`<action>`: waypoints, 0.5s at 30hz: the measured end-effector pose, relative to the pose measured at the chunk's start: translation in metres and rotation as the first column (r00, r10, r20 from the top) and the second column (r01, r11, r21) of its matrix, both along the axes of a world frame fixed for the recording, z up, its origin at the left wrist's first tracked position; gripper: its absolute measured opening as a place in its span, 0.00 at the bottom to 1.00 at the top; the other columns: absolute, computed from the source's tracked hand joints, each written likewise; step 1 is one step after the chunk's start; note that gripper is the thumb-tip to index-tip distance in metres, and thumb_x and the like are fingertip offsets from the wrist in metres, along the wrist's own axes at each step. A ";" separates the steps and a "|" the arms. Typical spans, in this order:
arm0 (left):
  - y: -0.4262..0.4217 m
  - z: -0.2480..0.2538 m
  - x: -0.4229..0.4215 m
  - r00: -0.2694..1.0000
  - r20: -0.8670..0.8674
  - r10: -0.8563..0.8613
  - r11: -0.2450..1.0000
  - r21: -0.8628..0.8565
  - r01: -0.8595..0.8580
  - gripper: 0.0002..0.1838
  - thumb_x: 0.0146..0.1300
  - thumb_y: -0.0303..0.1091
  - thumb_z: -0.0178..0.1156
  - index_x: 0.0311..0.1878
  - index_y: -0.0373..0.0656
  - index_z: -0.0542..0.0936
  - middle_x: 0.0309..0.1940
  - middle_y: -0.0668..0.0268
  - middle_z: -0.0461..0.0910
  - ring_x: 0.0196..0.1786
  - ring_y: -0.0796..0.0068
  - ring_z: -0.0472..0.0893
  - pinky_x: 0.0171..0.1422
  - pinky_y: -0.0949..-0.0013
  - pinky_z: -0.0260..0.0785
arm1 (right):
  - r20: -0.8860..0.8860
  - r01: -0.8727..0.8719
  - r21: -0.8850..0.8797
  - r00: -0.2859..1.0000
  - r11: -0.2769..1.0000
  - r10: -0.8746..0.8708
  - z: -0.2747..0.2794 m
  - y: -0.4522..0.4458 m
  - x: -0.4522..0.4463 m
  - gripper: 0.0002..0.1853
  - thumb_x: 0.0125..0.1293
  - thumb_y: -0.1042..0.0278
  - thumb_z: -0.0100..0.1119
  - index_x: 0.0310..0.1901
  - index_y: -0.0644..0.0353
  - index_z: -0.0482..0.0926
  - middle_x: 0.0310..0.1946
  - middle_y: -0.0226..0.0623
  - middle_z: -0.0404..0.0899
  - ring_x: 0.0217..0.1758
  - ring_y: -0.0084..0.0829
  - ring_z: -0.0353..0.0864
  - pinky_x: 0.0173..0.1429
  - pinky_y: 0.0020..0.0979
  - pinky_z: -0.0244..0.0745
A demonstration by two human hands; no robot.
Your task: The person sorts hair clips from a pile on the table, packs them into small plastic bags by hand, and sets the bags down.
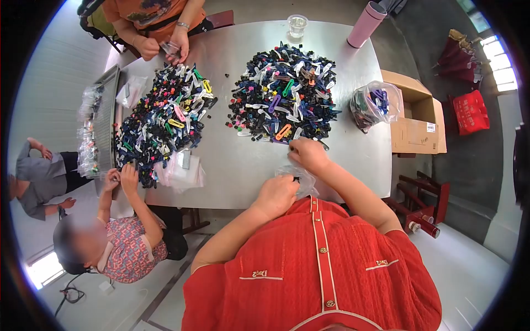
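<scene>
A large pile of small hair clips [287,91], mostly black, navy and white with a few bright ones, lies on the metal table [221,157] in front of me. My right hand [308,153] is at the near edge of this pile, fingers pinched together; what is between them is hidden. Closer to my body, my left hand [279,194] grips a clear plastic bag [307,182]. A small dark piece shows at the bag beside its fingers. An orange clip [283,131] lies at the pile's near side.
A second clip pile [160,121] lies left, with clear bags [181,171] beside it. Two people's hands [179,44] [128,179] work there. A tray [110,110] edges the table. Right are a filled bag [375,105], carton [417,132], pink bottle [366,25] and cup [297,26].
</scene>
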State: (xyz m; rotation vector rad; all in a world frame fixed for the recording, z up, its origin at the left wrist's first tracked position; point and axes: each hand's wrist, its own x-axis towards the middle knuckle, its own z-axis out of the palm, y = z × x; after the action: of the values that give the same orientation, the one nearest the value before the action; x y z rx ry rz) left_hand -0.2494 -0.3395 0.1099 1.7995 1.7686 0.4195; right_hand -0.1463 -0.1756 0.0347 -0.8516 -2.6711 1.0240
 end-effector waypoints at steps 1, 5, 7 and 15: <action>-0.002 0.001 0.000 1.000 0.008 -0.018 1.000 -0.003 0.018 0.09 0.52 0.34 0.68 0.33 0.44 0.79 0.36 0.60 0.76 0.43 0.54 0.80 0.44 0.52 0.74 | 0.133 -0.072 0.104 0.989 0.992 0.058 -0.004 -0.001 -0.005 0.08 0.59 0.66 0.63 0.38 0.59 0.81 0.34 0.44 0.82 0.37 0.48 0.83 0.42 0.47 0.77; -0.005 0.011 -0.003 0.998 -0.021 0.054 0.998 -0.026 -0.054 0.12 0.50 0.36 0.71 0.36 0.44 0.80 0.38 0.60 0.77 0.43 0.54 0.80 0.45 0.53 0.75 | -0.120 0.052 0.088 0.992 0.995 -0.041 0.004 -0.003 0.001 0.07 0.60 0.66 0.63 0.35 0.60 0.80 0.31 0.44 0.81 0.31 0.46 0.82 0.36 0.44 0.77; -0.006 0.013 -0.002 0.989 -0.064 0.131 0.991 -0.004 -0.132 0.16 0.48 0.38 0.72 0.39 0.44 0.81 0.39 0.59 0.77 0.43 0.54 0.80 0.46 0.53 0.75 | -0.194 0.099 0.006 0.976 0.995 -0.096 0.051 -0.011 0.008 0.06 0.59 0.68 0.65 0.36 0.59 0.81 0.29 0.42 0.80 0.29 0.43 0.82 0.34 0.40 0.77; -0.006 0.012 -0.010 0.956 0.001 0.294 0.956 -0.006 -0.294 0.16 0.53 0.38 0.70 0.42 0.42 0.81 0.39 0.57 0.77 0.44 0.52 0.80 0.47 0.53 0.75 | -0.112 -0.128 -0.012 0.986 0.992 0.126 0.059 -0.024 0.039 0.12 0.56 0.64 0.72 0.38 0.59 0.82 0.34 0.41 0.79 0.33 0.45 0.82 0.38 0.42 0.79</action>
State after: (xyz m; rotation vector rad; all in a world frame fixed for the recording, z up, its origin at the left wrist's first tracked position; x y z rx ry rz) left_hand -0.2596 -0.3450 0.1214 1.5322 2.0410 0.5322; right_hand -0.1075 -0.2001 0.0938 -0.6144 -2.6536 1.0916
